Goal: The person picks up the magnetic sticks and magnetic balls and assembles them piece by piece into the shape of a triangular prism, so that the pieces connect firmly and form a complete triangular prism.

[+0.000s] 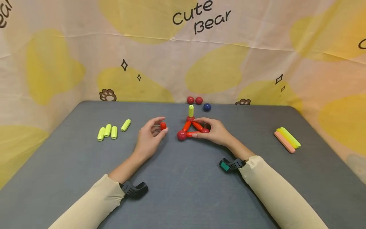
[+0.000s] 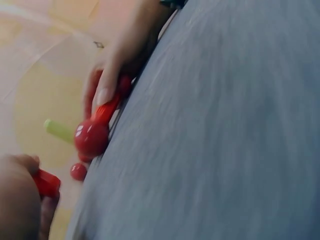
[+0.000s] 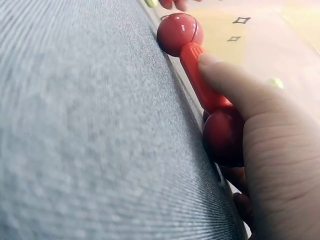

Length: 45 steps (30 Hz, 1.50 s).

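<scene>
A triangle of red rods and red balls lies on the table, its near-left ball point(image 1: 181, 135) showing in the head view. From its far ball a yellow-green rod point(image 1: 191, 111) stands upright. My right hand point(image 1: 214, 132) grips the triangle at its right corner, the thumb along the near red rod point(image 3: 200, 77). To the left of the triangle and apart from it, my left hand point(image 1: 150, 136) pinches a short red piece point(image 1: 163, 125) between thumb and fingers. That piece point(image 2: 46, 183) shows in the left wrist view too.
Several yellow-green rods point(image 1: 114, 132) lie at the left of the grey table point(image 1: 183, 190). Behind the triangle are two red balls point(image 1: 199, 100) and a blue ball point(image 1: 207, 107). Longer yellow rods point(image 1: 290, 136) and a salmon rod point(image 1: 284, 142) lie at the right. A patterned cloth hangs behind.
</scene>
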Available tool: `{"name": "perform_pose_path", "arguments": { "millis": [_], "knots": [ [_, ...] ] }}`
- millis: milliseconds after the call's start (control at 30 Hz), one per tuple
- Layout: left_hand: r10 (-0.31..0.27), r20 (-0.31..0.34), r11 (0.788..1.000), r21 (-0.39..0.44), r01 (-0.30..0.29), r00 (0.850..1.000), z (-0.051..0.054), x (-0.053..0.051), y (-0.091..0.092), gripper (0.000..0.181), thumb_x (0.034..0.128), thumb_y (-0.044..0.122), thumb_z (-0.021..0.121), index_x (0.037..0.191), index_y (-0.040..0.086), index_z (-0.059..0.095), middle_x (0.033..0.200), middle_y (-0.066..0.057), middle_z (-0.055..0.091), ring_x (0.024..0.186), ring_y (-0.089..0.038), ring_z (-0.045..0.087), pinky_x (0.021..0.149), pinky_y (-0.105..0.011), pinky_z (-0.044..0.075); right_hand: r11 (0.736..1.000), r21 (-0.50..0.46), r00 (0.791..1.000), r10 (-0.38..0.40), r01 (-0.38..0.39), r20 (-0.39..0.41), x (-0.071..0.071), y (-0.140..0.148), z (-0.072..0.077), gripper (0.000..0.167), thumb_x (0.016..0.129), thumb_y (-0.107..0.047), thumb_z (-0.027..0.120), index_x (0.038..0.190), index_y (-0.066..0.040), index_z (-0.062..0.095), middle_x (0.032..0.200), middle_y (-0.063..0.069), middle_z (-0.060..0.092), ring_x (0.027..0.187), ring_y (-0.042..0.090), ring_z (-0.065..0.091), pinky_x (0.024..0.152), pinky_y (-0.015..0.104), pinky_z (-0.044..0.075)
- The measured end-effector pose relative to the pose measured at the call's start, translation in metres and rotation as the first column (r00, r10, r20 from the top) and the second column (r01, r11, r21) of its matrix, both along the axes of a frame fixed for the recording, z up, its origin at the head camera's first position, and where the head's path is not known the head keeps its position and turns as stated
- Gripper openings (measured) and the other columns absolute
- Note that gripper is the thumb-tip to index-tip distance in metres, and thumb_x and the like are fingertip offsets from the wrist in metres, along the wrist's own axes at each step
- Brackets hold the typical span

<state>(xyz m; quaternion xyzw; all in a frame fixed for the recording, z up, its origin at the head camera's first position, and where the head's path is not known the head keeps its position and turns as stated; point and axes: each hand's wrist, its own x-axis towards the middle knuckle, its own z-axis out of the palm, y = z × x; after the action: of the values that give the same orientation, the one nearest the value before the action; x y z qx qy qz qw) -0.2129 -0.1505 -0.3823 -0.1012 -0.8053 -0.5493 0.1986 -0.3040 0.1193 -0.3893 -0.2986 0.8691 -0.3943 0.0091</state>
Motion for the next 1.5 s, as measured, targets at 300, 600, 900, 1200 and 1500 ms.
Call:
{"name": "perform_pose_path", "arguments": {
  "millis": [300,600,900,1200,1500],
  "knots": [
    [-0.083,-0.013,0.997,-0.005,0.083,0.996,-0.001,-0.002,0.034,0.033,0.0910,0.007,0.074,0.123,0.002,0.068,0.115,-0.013,0.068,0.103,-0.024,0.072,0.089,-0.034,0.060,1.000,-0.001,1.000,-0.002,0.002,0.012,0.003,-0.005,0.002,0.057,0.084,-0.037,0.082,0.136,-0.023,0.063,0.123,0.003,0.069,0.101,0.020,0.063,0.085,0.035,0.048],
    [-0.064,-0.103,0.997,0.044,0.069,0.993,-0.002,-0.009,0.042,0.031,0.0888,0.005,0.076,0.119,0.002,0.068,0.112,-0.016,0.073,0.101,-0.026,0.075,0.089,-0.036,0.060,1.000,0.012,1.000,-0.008,0.008,-0.003,0.005,-0.004,0.003,0.057,0.084,-0.037,0.082,0.136,-0.022,0.063,0.122,0.002,0.070,0.097,0.020,0.061,0.082,0.033,0.047],
    [-0.028,-0.014,0.998,-0.061,0.027,1.000,-0.003,-0.012,0.049,0.033,0.0888,0.009,0.077,0.121,0.006,0.068,0.111,-0.014,0.074,0.105,-0.025,0.073,0.091,-0.041,0.060,1.000,0.009,0.999,0.002,-0.002,-0.037,0.005,-0.004,0.002,0.052,0.085,-0.038,0.081,0.132,-0.023,0.066,0.102,0.001,0.070,0.084,0.018,0.058,0.069,0.030,0.043],
    [0.184,0.089,0.967,-0.197,-0.163,0.979,-0.002,-0.011,0.044,0.032,0.0911,0.018,0.076,0.120,0.005,0.069,0.112,-0.013,0.072,0.101,-0.027,0.068,0.089,-0.042,0.055,0.985,-0.113,0.991,-0.133,0.131,-0.013,0.004,-0.004,0.004,0.024,0.092,-0.036,0.074,0.091,-0.012,0.071,0.081,0.005,0.074,0.067,0.016,0.060,0.059,0.024,0.043],
    [0.194,0.120,0.961,-0.224,-0.164,0.974,0.000,-0.011,0.042,0.034,0.0931,0.020,0.074,0.124,0.005,0.070,0.112,-0.013,0.075,0.103,-0.028,0.069,0.090,-0.044,0.056,0.990,-0.087,0.993,-0.108,0.112,0.047,0.002,-0.002,0.005,0.046,0.086,-0.038,0.080,0.122,-0.015,0.065,0.114,0.006,0.071,0.100,0.020,0.063,0.089,0.033,0.050]
  ]
}}
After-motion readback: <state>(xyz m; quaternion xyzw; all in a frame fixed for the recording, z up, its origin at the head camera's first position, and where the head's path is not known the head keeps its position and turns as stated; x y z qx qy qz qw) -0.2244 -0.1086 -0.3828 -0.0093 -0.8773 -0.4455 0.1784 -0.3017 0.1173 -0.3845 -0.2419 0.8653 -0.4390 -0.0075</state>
